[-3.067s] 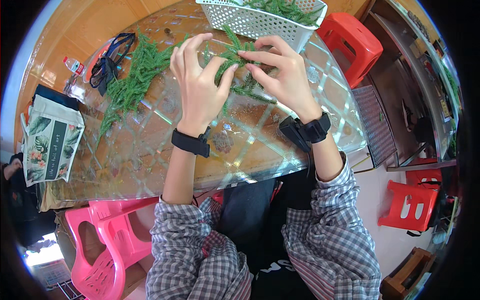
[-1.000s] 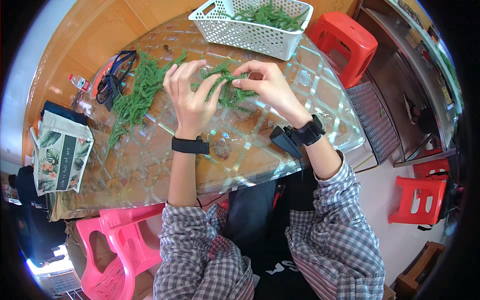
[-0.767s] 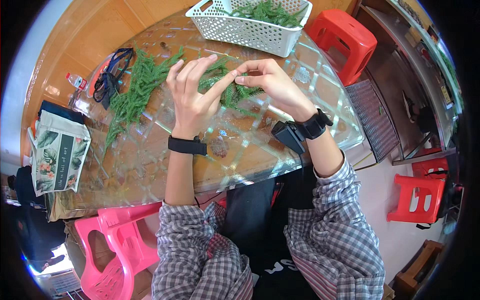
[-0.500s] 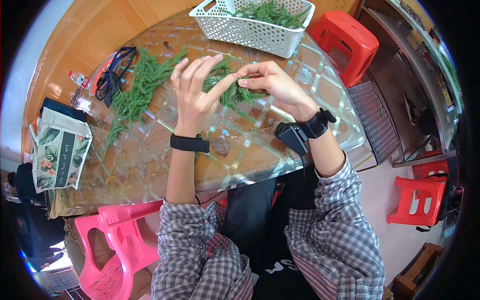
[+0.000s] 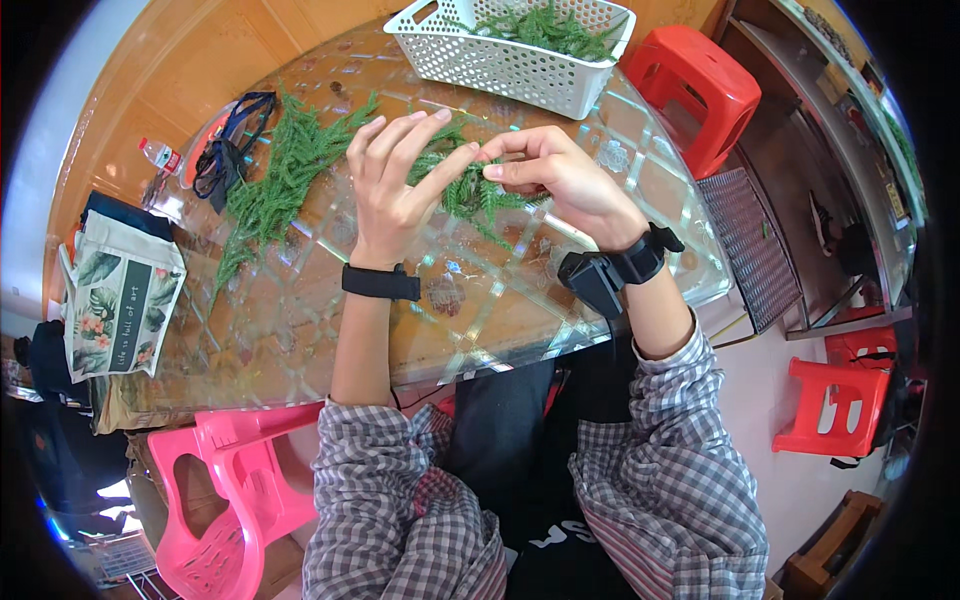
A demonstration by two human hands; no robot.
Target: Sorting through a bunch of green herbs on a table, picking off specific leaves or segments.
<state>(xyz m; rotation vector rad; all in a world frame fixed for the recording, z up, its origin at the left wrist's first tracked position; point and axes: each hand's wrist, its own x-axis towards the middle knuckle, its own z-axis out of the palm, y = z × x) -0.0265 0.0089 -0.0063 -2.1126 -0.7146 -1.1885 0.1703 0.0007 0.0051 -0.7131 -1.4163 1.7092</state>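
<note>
Over the middle of the glass-topped table (image 5: 390, 345), my two hands meet above a feathery green sprig (image 5: 470, 195). My left hand (image 5: 400, 180) stretches its forefinger to the sprig's upper end and seems to pinch it there; its thumb is mostly hidden and the other fingers are raised apart. Close against that fingertip, my right hand (image 5: 575, 185) pinches with thumb and forefinger at the same end. The sprig hangs below both hands, partly covered by them. To the left lies a larger heap of similar green sprigs (image 5: 280, 170).
A white perforated basket (image 5: 490, 75) holding more greenery stands at the far side. Left are dark straps (image 5: 220, 165), a small bottle (image 5: 160, 155) and a leaf-printed bag (image 5: 125, 300). Red stools (image 5: 700, 85) stand right; a pink chair (image 5: 240, 490) is near left.
My right hand and wrist have shifted slightly to the right, its fingertips a little farther from the left forefinger. My left hand stays almost where it was.
</note>
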